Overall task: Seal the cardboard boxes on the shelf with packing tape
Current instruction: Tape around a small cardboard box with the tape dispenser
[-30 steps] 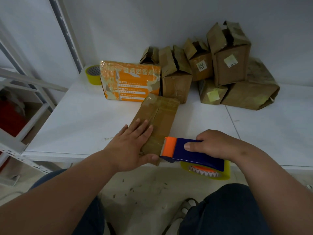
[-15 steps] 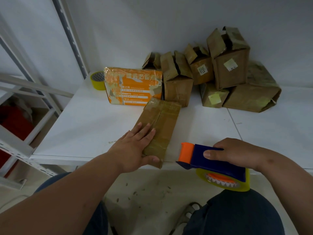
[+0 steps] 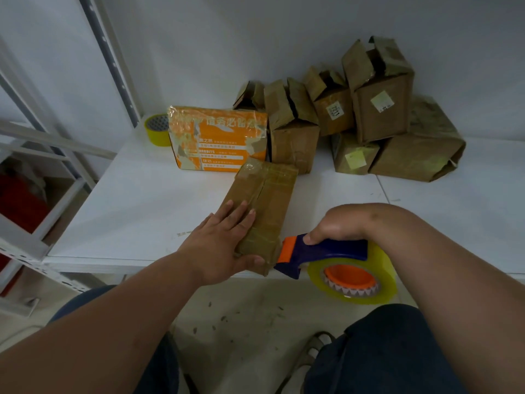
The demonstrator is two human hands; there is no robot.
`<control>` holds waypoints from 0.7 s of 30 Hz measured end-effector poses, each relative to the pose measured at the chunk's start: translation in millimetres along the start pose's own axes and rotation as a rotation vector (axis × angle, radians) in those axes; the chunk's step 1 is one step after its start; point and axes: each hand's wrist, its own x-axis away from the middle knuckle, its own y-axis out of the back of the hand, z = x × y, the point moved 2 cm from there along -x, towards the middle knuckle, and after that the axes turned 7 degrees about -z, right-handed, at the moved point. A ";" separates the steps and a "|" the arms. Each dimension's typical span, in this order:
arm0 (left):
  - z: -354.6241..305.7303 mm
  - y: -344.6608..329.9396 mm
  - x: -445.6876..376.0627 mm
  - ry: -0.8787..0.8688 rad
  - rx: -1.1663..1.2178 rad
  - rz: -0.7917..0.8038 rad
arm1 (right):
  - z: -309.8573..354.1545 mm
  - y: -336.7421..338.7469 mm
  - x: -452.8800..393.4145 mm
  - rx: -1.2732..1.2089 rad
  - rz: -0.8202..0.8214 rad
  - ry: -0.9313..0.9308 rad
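Pressing my left hand flat, fingers straight, I pin the long box at the front edge of the shelf. Its long axis runs away from me. My right hand clutches the tape dispenser, its orange nose touching the box's near end, so the pull goes lengthwise.
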 end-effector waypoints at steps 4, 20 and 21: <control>-0.2 -0.3 -0.4 0.003 -0.012 0.005 | 4.8 2.7 0.6 -0.167 0.104 -0.040; -57.7 15.4 -12.0 0.358 0.026 -0.081 | -50.0 20.6 16.1 -0.376 -0.353 -0.111; -60.9 12.4 -12.8 0.364 -0.002 -0.076 | -50.2 17.9 15.1 -0.384 -0.363 -0.109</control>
